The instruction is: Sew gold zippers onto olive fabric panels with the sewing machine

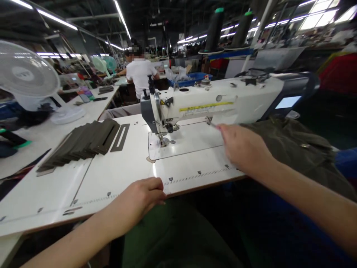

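My left hand (145,193) is at the front edge of the sewing table (122,178), its fingers curled together; whatever they may hold is hidden. Over the right part of the table, my right hand (242,145) is closed, and a small thin grey tip (214,125) shows past its fingers, too small to name. Between and beyond my hands stands a white sewing machine (206,98), its presser foot (162,141) over the metal plate with no cloth under it. Dark olive cloth (295,149) lies heaped beside my right wrist.
Left of the machine lie a fanned stack of olive fabric pieces (86,141) and a flat slotted template (120,137). A white fan (25,70) stands at far left. Thread cones (214,31) rise behind the machine. A person in a white shirt (139,74) works beyond.
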`<move>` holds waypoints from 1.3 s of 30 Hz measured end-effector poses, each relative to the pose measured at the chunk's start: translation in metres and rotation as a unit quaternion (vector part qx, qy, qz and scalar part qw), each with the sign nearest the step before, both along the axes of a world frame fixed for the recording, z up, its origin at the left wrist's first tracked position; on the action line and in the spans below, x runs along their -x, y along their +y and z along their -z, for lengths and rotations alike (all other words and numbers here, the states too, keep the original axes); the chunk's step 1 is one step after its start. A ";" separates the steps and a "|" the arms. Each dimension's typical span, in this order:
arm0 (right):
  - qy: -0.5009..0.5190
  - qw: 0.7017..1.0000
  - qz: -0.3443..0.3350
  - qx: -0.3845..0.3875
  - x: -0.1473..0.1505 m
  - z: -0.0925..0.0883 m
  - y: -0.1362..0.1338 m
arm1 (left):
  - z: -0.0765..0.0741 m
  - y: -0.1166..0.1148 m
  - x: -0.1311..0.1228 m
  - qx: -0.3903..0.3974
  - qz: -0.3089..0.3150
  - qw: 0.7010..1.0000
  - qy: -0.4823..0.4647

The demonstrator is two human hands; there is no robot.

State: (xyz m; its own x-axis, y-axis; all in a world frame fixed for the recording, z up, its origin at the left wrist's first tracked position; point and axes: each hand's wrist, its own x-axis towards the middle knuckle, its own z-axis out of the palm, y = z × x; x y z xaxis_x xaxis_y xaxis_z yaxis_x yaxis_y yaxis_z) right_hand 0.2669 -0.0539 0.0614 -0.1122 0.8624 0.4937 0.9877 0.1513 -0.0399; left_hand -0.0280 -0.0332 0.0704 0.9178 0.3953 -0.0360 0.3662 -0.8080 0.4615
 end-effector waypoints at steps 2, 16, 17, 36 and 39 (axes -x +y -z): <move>0.030 0.991 -0.106 0.078 0.026 0.010 -0.027 | 0.001 0.001 0.000 -0.002 0.003 1.000 -0.009; 0.164 0.949 -0.175 0.202 0.103 0.029 -0.032 | -0.007 0.002 0.008 0.049 -0.090 0.990 -0.101; 0.162 0.949 -0.176 0.205 0.105 0.030 -0.031 | -0.007 0.003 0.008 0.050 -0.098 0.989 -0.102; 0.089 0.971 -0.153 0.159 0.080 0.052 0.008 | -0.001 0.013 0.009 0.114 -0.177 0.964 -0.165; 0.075 0.982 -0.144 0.093 0.076 0.049 0.007 | 0.000 0.014 0.008 0.138 -0.192 0.952 -0.192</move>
State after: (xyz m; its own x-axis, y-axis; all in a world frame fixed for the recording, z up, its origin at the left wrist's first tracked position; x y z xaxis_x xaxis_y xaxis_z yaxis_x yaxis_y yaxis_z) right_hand 0.1906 -0.0471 0.0124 -0.3025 0.8824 0.3604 0.8861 0.3997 -0.2346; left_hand -0.0359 -0.0193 0.0703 0.6739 0.7287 0.1224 0.3714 -0.4772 0.7964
